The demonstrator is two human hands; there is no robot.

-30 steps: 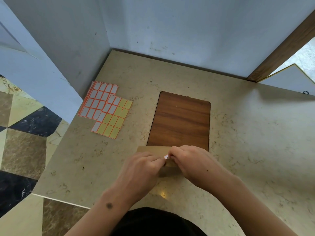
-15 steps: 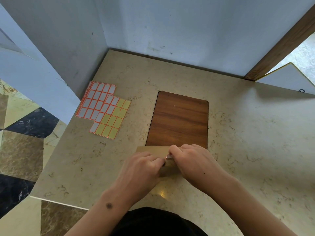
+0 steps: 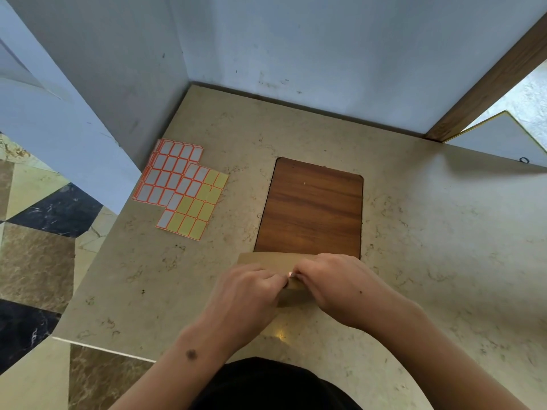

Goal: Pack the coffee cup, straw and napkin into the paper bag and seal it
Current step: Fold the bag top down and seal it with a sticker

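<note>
Sealing is judged the step in hand. Left hand (image 3: 248, 294) and right hand (image 3: 331, 288) are met fingertip to fingertip, pinching a small white sticker (image 3: 290, 274) over the paper bag (image 3: 260, 258). The bag lies directly beneath both hands, long axis left to right, equally near each. Sticker sheets (image 3: 183, 187) lie far left.

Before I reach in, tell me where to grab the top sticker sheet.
Take the sticker sheet by its near corner, coming from the table's front left. It lies flat, overlapping the sheets beneath, and that yellow end juts past them onto bare tabletop, away from the wall.
</note>
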